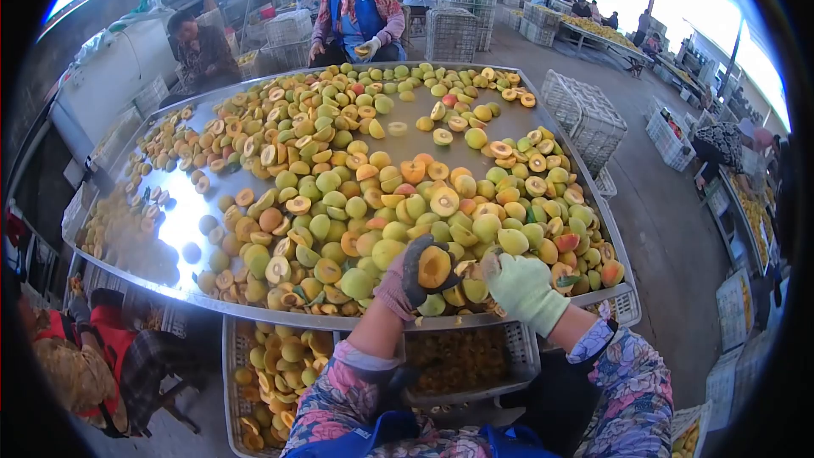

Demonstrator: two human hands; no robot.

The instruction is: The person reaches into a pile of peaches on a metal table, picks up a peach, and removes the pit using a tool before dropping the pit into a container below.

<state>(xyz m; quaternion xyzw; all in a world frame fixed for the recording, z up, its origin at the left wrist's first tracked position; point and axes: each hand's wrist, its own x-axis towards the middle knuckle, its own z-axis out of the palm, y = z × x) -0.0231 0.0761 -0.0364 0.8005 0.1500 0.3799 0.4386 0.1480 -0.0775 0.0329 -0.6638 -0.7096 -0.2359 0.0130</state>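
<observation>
My left hand [411, 278], in a dark glove with a pink cuff, is closed around a halved peach [434, 266], its hollow cut face turned up and no stone showing in it. Close to its right, my right hand [527, 290] in a pale green glove has its fingers curled together; what they hold, if anything, is too small to make out. Both hands are over the near edge of a metal table [409, 112]. Many yellow-green peaches [386, 253], several cut open with brown centres, lie heaped around them.
Below the table edge stand a crate [230, 390] of peach pieces and a crate [527, 363] with brown bits. A person in a blue vest [368, 13] sits across the table, another [203, 55] at the far left. White crates [585, 114] stand beyond the right edge.
</observation>
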